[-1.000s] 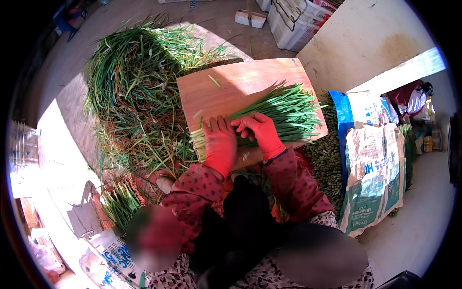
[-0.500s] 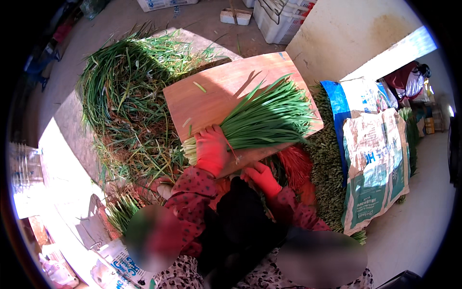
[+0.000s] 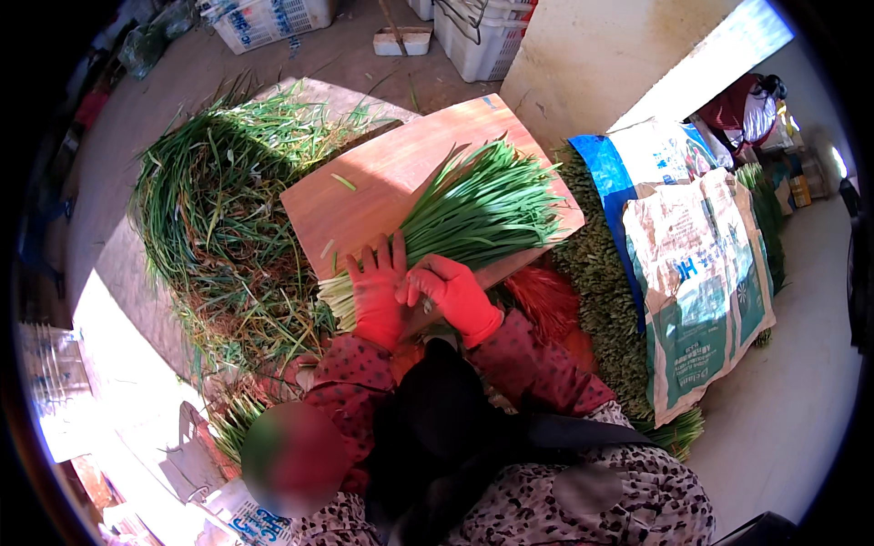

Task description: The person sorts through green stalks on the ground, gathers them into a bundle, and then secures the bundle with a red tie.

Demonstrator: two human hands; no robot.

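A bunch of green chives (image 3: 482,205) lies slantwise on the reddish wooden board (image 3: 319,200), its pale cut ends toward the left front. My left hand (image 3: 376,296), in a red glove, lies over the stem end with fingers stretched and spread. Right beside it, at the front of the bunch, my right hand (image 3: 458,296) in a matching glove is closed, thumb and fingers pinched together. Whatever is in that pinch is hidden. Two short loose leaf pieces rest on the board's left half.
Loose, partly dry leaves form a big heap (image 3: 218,209) left of the board. Red strands (image 3: 543,296) hang by its front right edge. Bundled greens (image 3: 596,264) stand to the right, partly under an empty printed sack (image 3: 696,282). White crates (image 3: 478,41) stand at the back.
My right hand has risen from below the board's front edge to the bunch, beside my left. My left hand's fingers have spread from around the stems. The whole view has shifted slightly.
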